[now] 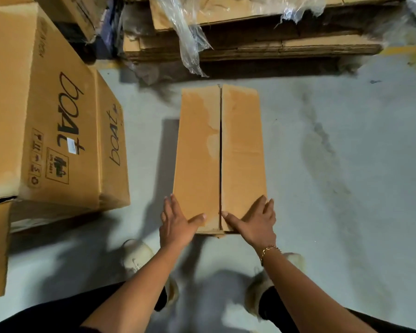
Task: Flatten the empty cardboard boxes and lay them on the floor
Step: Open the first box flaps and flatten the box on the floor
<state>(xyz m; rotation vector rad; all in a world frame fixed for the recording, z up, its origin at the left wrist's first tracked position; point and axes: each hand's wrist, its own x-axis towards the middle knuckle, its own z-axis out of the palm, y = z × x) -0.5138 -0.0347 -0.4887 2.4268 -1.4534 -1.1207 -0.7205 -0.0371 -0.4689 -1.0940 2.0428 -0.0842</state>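
Observation:
A long brown cardboard box (243, 150) stands in front of me above the grey floor (346, 164), its two top flaps closed with a dark seam down the middle. My left hand (177, 223) holds the near left corner, thumb on the left flap and fingers down the side. My right hand (256, 223) holds the near right corner, thumb on the right flap beside the seam. A gold bracelet circles my right wrist.
Stacked brown boxes printed "boat" (58, 131) stand close on the left. A pile of flattened cardboard (274, 46) with loose clear plastic wrap (190, 42) lies at the back. My feet in pale shoes (136, 255) are just behind the box.

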